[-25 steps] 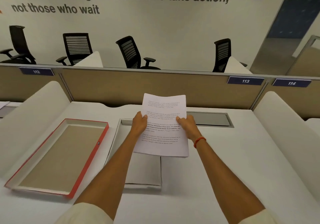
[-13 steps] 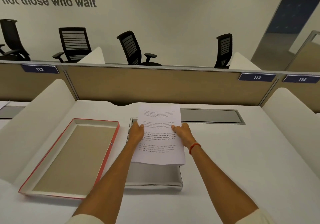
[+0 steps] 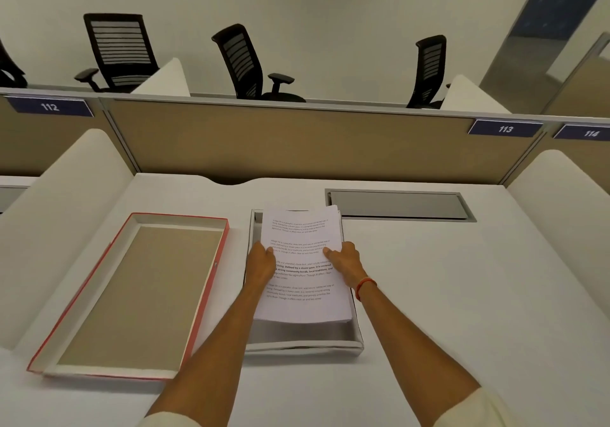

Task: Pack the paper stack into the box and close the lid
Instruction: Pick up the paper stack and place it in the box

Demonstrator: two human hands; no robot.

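A stack of printed white paper (image 3: 302, 274) lies low inside the open white box (image 3: 307, 340) at the middle of the desk. My left hand (image 3: 261, 266) grips the stack's left edge, and my right hand (image 3: 346, 261) grips its right edge, thumbs on top of the sheets. The stack's near end hangs a little above the box floor; whether its far end rests on the floor I cannot tell. The red-rimmed lid (image 3: 135, 294) lies upside down on the desk left of the box, its brown inside facing up.
A metal cable hatch (image 3: 399, 204) is set into the white desk (image 3: 462, 294) behind the box to the right. White side dividers (image 3: 66, 189) and a tan back partition (image 3: 297, 142) wall in the desk. Black office chairs stand beyond it.
Both hands have lowered the paper stack from above the desk down into the open box. The camera has tilted downward and moved closer.
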